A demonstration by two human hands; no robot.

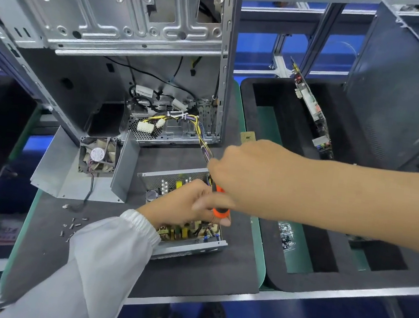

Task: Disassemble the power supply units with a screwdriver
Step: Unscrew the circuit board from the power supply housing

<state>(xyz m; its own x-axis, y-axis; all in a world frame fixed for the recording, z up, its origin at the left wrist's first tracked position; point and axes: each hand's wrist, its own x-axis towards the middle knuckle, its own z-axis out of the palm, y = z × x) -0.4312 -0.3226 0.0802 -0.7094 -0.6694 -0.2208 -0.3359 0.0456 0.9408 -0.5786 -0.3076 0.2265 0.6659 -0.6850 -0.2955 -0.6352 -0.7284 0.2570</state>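
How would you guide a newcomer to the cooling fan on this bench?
Start at the big open computer case at the back. Below its front left corner lies a bent grey metal cover. The fan sits inside it: the only square black frame with a round pink-and-white label.

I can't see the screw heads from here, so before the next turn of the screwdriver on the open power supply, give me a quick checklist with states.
1. Silver sheet-metal cover with its black fan off and set aside to the left: ok.
2. Orange-handled screwdriver gripped over the open silver power supply unit: ok, right hand on top, left hand at the handle.
3. Tip seated in a screw: cannot tell, hands hide it.
4. Yellow and purple wire bundle clear of the tool: not ok, it runs under the right hand.
5. Small loose silver screws on the dark mat, away from the edge: ok.
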